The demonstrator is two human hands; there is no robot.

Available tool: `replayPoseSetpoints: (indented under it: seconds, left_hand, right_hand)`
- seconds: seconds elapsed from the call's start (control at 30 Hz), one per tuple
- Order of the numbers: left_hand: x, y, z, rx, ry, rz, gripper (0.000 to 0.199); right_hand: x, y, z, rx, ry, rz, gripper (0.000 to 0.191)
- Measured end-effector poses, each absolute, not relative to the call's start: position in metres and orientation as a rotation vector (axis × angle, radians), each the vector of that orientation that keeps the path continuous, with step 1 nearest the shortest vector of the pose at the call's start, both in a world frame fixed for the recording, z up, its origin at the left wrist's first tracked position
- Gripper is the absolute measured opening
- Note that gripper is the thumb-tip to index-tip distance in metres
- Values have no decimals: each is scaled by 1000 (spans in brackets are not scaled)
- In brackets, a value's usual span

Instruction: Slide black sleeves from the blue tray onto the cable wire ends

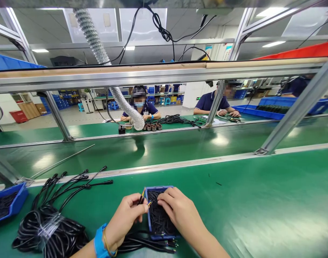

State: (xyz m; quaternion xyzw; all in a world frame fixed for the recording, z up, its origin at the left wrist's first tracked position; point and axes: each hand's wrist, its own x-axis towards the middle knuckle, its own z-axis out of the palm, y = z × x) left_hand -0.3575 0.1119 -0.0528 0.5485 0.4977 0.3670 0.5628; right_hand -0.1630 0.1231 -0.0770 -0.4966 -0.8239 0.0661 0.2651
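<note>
My left hand (131, 211), with a blue band on its wrist, pinches a black cable (141, 199) whose stripped end shows thin coloured wires. Just right of it stands a small blue tray (149, 223) full of short black tubes (160, 220). Over the tray's right side my right hand (178, 208) reaches in, fingers drawn together at the tubes; whatever lies between the fingertips is hidden. More black cables (145, 243) lie below the tray, their bare wire ends pointing right. A bundled coil of black cable (49, 229) rests at the left.
Another blue tray (17, 202) of black pieces sits at the far left. Metal frame posts (284, 107) rise beyond the green bench (247, 200). A flexible silver duct (123, 102) hangs down ahead. Two people (142, 105) work across the line.
</note>
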Motion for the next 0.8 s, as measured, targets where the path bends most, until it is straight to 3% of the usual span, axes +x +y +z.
replayPoseSetpoints:
  seconds: [0.3, 0.8]
  left_hand:
    - [-356, 109, -53, 1290, 1150, 810, 16]
    - [-356, 110, -57, 1278, 1130, 822, 19]
  right_hand:
    - [-162, 123, -76, -1175, -1883, 649, 18]
    - [-174, 111, -76, -949, -1845, 370, 15]
